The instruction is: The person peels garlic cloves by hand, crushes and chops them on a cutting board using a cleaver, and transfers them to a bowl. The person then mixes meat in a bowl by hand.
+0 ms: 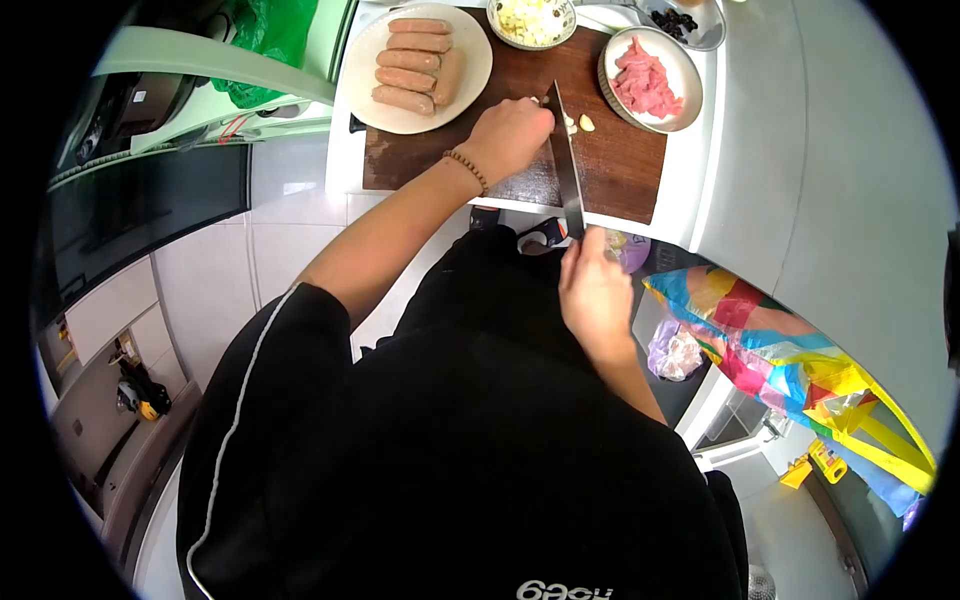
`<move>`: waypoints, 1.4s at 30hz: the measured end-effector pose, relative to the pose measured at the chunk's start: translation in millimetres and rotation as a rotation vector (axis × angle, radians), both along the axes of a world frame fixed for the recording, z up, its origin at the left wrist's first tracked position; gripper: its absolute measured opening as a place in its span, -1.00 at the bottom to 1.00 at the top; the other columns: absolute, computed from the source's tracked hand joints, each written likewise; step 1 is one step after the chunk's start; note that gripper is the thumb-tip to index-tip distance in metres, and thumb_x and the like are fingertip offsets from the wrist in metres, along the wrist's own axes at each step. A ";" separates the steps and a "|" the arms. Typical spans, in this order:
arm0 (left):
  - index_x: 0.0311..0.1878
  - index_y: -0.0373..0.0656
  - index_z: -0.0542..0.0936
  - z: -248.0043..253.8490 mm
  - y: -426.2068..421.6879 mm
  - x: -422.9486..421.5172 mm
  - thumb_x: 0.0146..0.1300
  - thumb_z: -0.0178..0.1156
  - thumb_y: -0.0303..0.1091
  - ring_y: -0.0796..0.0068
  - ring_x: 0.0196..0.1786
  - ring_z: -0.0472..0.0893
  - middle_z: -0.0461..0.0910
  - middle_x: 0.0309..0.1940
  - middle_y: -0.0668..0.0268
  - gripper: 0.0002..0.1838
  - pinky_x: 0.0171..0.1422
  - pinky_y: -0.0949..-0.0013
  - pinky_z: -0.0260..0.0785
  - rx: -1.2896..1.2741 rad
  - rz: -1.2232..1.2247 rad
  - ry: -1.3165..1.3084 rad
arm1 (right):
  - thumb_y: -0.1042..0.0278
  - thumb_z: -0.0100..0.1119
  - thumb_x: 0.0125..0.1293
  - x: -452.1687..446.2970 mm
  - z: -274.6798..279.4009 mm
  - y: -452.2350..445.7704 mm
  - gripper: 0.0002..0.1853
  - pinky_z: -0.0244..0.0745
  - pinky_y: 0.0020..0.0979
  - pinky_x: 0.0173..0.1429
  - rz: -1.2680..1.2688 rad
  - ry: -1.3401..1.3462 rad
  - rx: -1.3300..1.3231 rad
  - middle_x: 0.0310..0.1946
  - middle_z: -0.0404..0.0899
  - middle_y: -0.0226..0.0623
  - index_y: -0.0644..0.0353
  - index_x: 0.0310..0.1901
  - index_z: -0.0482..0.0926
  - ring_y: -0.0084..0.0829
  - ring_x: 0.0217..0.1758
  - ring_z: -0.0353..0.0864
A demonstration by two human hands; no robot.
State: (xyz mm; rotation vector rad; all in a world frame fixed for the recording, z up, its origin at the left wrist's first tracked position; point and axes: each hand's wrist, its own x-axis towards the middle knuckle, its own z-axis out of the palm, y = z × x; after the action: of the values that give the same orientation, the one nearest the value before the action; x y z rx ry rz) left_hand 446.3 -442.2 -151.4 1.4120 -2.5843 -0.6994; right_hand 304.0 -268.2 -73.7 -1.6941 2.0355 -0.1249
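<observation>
A dark wooden cutting board [430, 165] lies on the white counter. My right hand [596, 292] is closed round the handle of a large knife [566, 165], whose blade reaches over the board. Left of the blade, my left hand [513, 134] is closed, its fingertips beside a small pale piece at the blade; what it grips is mostly hidden. Just right of the blade lie small pale yellow pieces, one a clove-like piece [587, 123]. A white plate [362, 75] of several sausages [408, 78] stands at the board's left, and a bowl [693, 92] of sliced pink meat [645, 80] at its right.
A patterned bowl [569, 32] of chopped pale food stands at the back, with a dish of dark pieces [676, 22] to its right. A green plastic bag [272, 45] is at the upper left. A colourful bag [770, 350] hangs at the right below the counter edge.
</observation>
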 end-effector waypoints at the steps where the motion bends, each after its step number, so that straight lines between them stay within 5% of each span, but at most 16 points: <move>1: -0.34 -0.25 0.69 0.2 -0.4 -1.2 0.20 0.22 -0.49 -0.07 -0.12 0.73 0.70 -0.24 -0.04 -0.92 -0.08 0.01 0.63 -0.001 -0.003 0.004 | 0.27 0.01 0.51 -0.5 -14.6 3.5 -0.79 0.52 0.28 -0.29 0.000 0.050 0.069 -0.51 0.61 0.27 0.25 -0.08 0.31 0.36 -0.42 0.61; 6: -0.30 -0.24 0.68 0.6 3.0 -0.2 0.20 0.22 -0.50 -0.08 -0.13 0.73 0.69 -0.23 -0.04 -0.92 -0.08 0.01 0.63 -0.003 0.007 -0.013 | 0.23 0.01 0.52 5.5 17.1 -12.0 -0.76 0.51 0.30 -0.25 -0.019 0.005 0.077 -0.50 0.61 0.28 0.26 -0.09 0.30 0.37 -0.39 0.63; 9: -0.29 -0.25 0.69 -1.6 -1.4 1.1 0.20 0.22 -0.49 -0.11 -0.14 0.73 0.69 -0.22 -0.04 -0.91 -0.08 0.00 0.63 -0.026 0.010 0.008 | 0.25 0.06 0.49 1.8 -23.4 4.0 -0.74 0.59 0.15 -0.36 0.024 0.075 0.023 -0.52 0.65 0.16 0.30 -0.06 0.37 0.23 -0.47 0.67; 13: -0.29 -0.24 0.69 -3.5 3.2 -0.3 0.19 0.23 -0.49 -0.12 -0.13 0.72 0.68 -0.22 -0.06 -0.91 -0.06 -0.02 0.62 0.011 0.015 -0.009 | 0.26 0.02 0.51 3.2 11.3 -10.9 -0.77 0.51 0.26 -0.30 0.016 -0.015 0.031 -0.50 0.62 0.26 0.26 -0.09 0.32 0.35 -0.42 0.62; 17: -0.30 -0.24 0.69 -2.4 -4.0 3.2 0.19 0.22 -0.51 -0.13 -0.12 0.72 0.68 -0.22 -0.06 -0.92 -0.05 -0.03 0.62 0.012 0.037 0.017 | 0.24 0.01 0.52 -4.8 -28.3 9.3 -0.77 0.51 0.27 -0.30 -0.002 0.019 0.040 -0.50 0.61 0.28 0.25 -0.10 0.32 0.36 -0.41 0.62; 19: -0.31 -0.23 0.69 -6.9 -0.7 0.8 0.19 0.22 -0.51 -0.14 -0.10 0.71 0.68 -0.22 -0.07 -0.92 -0.04 -0.04 0.61 0.009 0.056 0.006 | 0.25 0.01 0.51 0.7 6.2 -8.8 -0.76 0.51 0.28 -0.28 -0.002 0.039 0.095 -0.51 0.60 0.29 0.28 -0.10 0.31 0.37 -0.41 0.62; 28: -0.34 -0.26 0.63 -28.4 5.0 12.0 0.24 0.31 -0.31 -0.07 -0.14 0.65 0.61 -0.29 0.04 -0.81 -0.03 -0.01 0.54 -0.066 0.074 0.284 | 0.24 0.02 0.51 -2.6 -17.6 1.8 -0.77 0.52 0.26 -0.26 -0.007 0.023 0.050 -0.52 0.60 0.27 0.25 -0.12 0.31 0.37 -0.40 0.62; 31: -0.31 -0.28 0.64 -21.9 5.5 15.3 0.27 0.19 -0.44 -0.08 -0.13 0.69 0.66 -0.23 0.03 -0.88 -0.04 -0.03 0.58 -0.058 0.053 0.273 | 0.24 0.02 0.51 -2.5 -18.9 2.1 -0.76 0.51 0.27 -0.27 -0.015 0.045 0.074 -0.52 0.60 0.27 0.25 -0.12 0.31 0.36 -0.39 0.63; 42: -0.36 -0.27 0.65 -19.8 -2.4 10.9 0.20 0.20 -0.52 -0.11 -0.17 0.72 0.68 -0.29 -0.05 -0.93 -0.13 0.01 0.62 -0.075 -0.040 0.090 | 0.22 0.01 0.52 3.2 -5.2 -2.9 -0.77 0.51 0.29 -0.28 0.014 0.055 0.050 -0.52 0.61 0.27 0.23 -0.09 0.32 0.38 -0.41 0.62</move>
State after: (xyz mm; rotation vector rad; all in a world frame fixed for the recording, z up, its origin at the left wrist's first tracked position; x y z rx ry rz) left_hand 457.2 -444.5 -171.2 1.2809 -2.5475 -0.6491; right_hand 307.2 -271.0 -78.9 -1.6979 2.0488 -0.0233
